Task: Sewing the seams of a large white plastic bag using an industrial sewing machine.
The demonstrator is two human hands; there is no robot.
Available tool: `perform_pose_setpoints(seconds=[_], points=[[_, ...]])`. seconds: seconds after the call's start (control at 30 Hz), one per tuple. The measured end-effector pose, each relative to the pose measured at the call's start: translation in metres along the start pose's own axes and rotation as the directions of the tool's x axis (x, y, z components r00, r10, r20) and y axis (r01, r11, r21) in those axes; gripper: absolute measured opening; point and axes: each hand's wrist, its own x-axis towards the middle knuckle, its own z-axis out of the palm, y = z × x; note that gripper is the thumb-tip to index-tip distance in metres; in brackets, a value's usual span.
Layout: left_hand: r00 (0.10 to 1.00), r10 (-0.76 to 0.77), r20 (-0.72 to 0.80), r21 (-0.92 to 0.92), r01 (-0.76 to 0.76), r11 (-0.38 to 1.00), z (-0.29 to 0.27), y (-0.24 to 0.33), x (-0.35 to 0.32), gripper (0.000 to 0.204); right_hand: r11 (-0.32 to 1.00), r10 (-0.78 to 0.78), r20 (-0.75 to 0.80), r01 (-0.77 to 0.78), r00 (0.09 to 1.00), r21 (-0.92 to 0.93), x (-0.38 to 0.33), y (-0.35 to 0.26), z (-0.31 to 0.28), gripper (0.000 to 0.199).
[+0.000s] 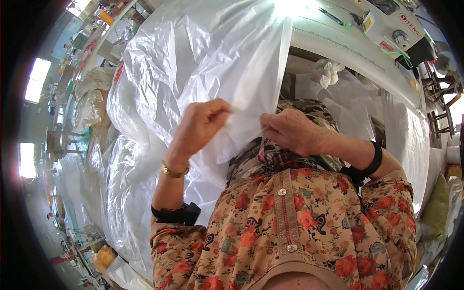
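Observation:
A large translucent plastic sheet (pixel 159 82) spreads from the table down over my lap and past my left side, shiny and wrinkled. My left hand (pixel 205 121) is closed in a pinch above it, its fingertips slightly blurred. At the sheet's right edge, my right hand (pixel 292 129) has thumb and fingers pressed together on the plastic. Between the two hands a stretch of the film looks pulled and smeared by motion. The exact bit under the left fingertips is hard to see. Both hands are over my lap, a short gap apart.
A white sewing machine (pixel 398 31) with a dial stands at the far right on a pale table (pixel 333 46). A dark pen-like tool (pixel 331 17) lies near a bright lamp. A crumpled white plastic bundle (pixel 327 72) hangs below the table edge. Stools (pixel 442 96) stand farther right.

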Motion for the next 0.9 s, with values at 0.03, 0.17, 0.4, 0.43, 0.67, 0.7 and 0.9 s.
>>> perform_pose_setpoints(seconds=[0.03,0.17,0.4,0.43,0.67,0.7,0.9], points=[[0.999,0.021,0.044,-0.086,-0.017,0.996,0.010,0.002,0.000,0.011,0.992,-0.070,-0.076,0.078,0.995,0.102,0.002,-0.004,-0.001,0.014],[0.994,0.088,0.069,-0.195,-0.073,0.978,0.050,0.000,0.002,0.011,0.999,-0.010,0.083,0.007,0.997,0.041,0.005,-0.017,0.002,0.014],[0.986,0.155,0.058,-0.302,-0.130,0.944,0.061,-0.010,0.006,0.007,0.995,-0.093,0.074,0.091,0.993,0.026,0.006,-0.018,0.016,0.016],[0.994,0.077,0.080,-0.346,-0.045,0.937,0.060,-0.010,0.005,0.006,0.995,-0.089,0.033,0.088,0.995,0.046,0.006,-0.019,0.015,0.017],[0.998,-0.030,0.060,-0.339,0.049,0.940,0.048,-0.001,-0.002,0.006,0.609,0.557,-0.523,0.111,0.645,0.785,0.010,0.013,0.015,0.016],[0.998,-0.029,0.061,-0.338,0.048,0.940,0.046,0.000,-0.001,0.006,0.609,0.557,-0.524,0.112,0.644,0.785,0.009,0.018,0.023,0.016],[1.000,-0.004,-0.008,-0.268,0.001,0.963,0.029,-0.006,-0.005,0.005,0.343,0.435,-0.010,-0.155,0.901,0.927,-0.001,0.015,0.043,0.026]])
